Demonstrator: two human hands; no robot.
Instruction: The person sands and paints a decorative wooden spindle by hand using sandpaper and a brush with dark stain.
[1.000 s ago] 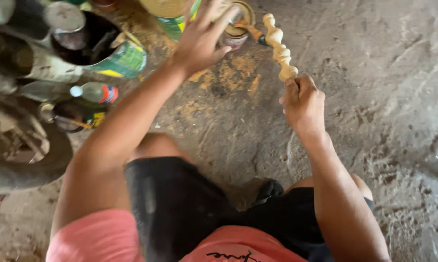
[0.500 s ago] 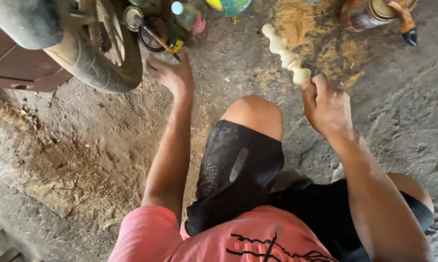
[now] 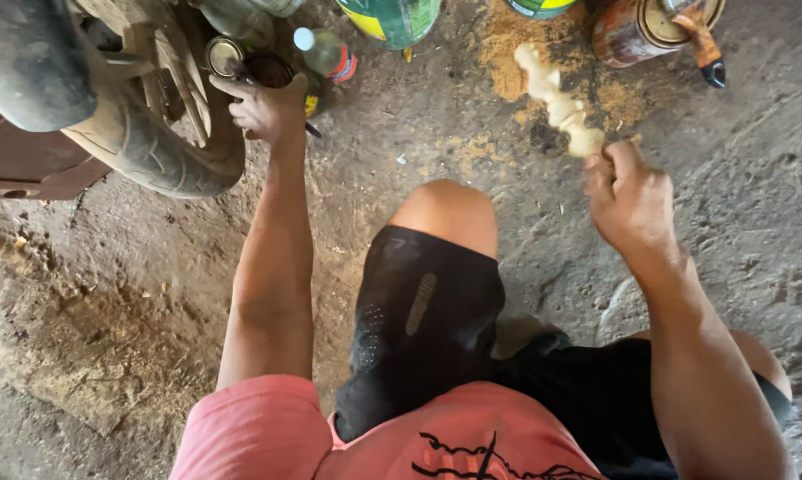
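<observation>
We hold a pale, knobbly carved wooden spindle (image 3: pixel 556 102) upright over the dusty concrete floor (image 3: pixel 738 222).

Our right hand (image 3: pixel 630 197) has its fingers closed tight around the spindle's lower end, above a patch of orange sawdust (image 3: pixel 507 40) near the floor's far edge. Our left hand (image 3: pixel 263 108) reaches far left, fingers curled on a small dark round tin (image 3: pixel 267 67) beside a worn black rubber tyre (image 3: pixel 152 151). A clear plastic bottle with a white cap (image 3: pixel 325 52) and a rusty brown oil can (image 3: pixel 650 27) stand nearby.
</observation>
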